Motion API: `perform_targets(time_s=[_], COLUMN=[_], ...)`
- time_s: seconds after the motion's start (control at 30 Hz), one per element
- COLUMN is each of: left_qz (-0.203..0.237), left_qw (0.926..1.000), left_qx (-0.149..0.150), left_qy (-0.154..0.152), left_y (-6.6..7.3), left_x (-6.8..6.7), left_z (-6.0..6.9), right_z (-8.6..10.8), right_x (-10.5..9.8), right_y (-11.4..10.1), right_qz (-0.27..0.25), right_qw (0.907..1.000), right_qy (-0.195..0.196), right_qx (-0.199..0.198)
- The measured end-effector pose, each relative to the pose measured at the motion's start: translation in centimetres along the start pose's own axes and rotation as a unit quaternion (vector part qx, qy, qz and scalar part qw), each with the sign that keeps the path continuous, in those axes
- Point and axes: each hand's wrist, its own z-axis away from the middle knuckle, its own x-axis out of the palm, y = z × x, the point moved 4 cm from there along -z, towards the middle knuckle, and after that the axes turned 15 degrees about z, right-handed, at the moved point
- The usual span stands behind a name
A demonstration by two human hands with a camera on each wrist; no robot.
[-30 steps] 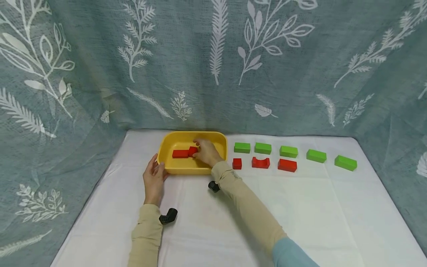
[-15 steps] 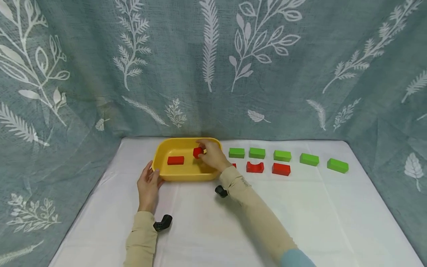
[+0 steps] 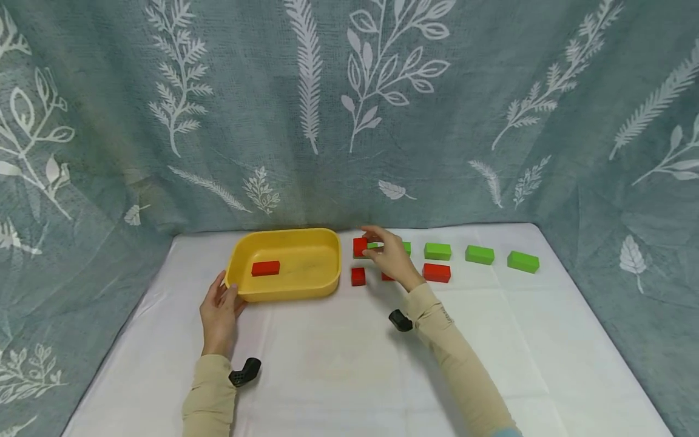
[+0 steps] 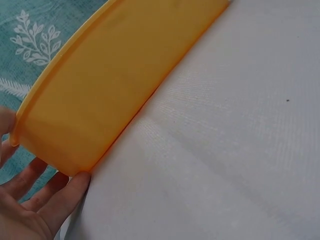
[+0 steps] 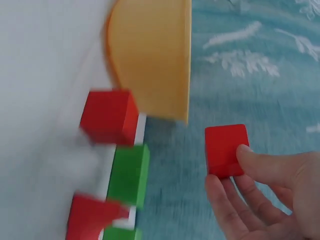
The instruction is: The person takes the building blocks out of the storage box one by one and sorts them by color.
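My right hand pinches a red block between thumb and fingertips. In the right wrist view the held block is raised above the table, seen against the curtain. My left hand holds the left front corner of a yellow tray, thumb and fingers around its outside. The left wrist view shows the left thumb and fingertips against the tray's end wall. Inside the tray, toward the left, lies one red rectangular block.
Several green blocks form a back row right of the tray, partly behind my right hand. In front stand a red cube, a mostly hidden red arched block and a red rectangular block. A patterned curtain hangs behind.
My right hand has picked up the red block from the tray and carried it right, beyond the tray's edge to the green row. My left hand stays on the tray.
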Motion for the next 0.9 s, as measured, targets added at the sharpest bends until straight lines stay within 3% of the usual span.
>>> perform_targets(time_s=[0.23, 0.57, 0.9], left_qz=[-0.010, -0.017, -0.027], left_qw=[0.9999, 0.9998, 0.9995], left_qx=[0.001, 0.002, -0.011], left_qy=[-0.003, -0.005, 0.007], left_y=[0.1, 0.1, 0.2], left_x=[-0.2, -0.1, 0.0], left_z=[0.1, 0.0, 0.0], right_z=[3.2, 8.5, 11.2], right_x=[-3.5, -10.4, -13.0], right_y=[3.6, 10.3, 13.2], right_qz=[-0.007, 0.062, 0.086], right_qw=[0.9990, 0.9901, 0.9842], right_qy=[0.038, 0.082, 0.091], right_qx=[0.020, 0.095, 0.125])
